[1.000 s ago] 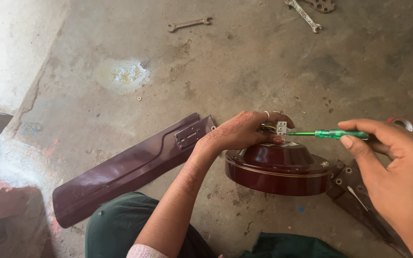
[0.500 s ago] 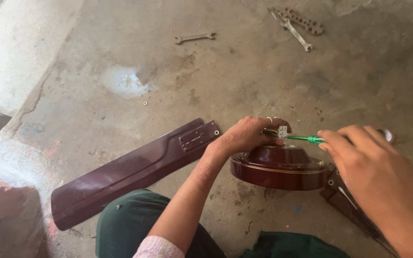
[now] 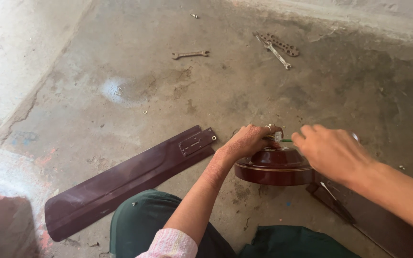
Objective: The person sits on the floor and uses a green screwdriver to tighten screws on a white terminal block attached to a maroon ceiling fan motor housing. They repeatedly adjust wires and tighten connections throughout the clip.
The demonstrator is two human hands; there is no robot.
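A dark maroon ceiling-fan motor housing sits on the concrete floor between my knees. My left hand rests on its top, fingers pinched at the small metal fitting in the centre. My right hand is closed over a green-handled screwdriver; only a short green bit shows, pointing at the fitting. A detached maroon fan blade lies flat to the left. Another blade lies under my right forearm.
A small spanner lies on the floor far ahead. A longer spanner and a perforated metal strip lie at the back right. A small nut sits on the concrete. My green-clad knees fill the bottom edge.
My right hand has slid left along the screwdriver and now covers most of its green handle. The view has tipped downward, so the spanners appear lower. My left hand stays on the fitting.
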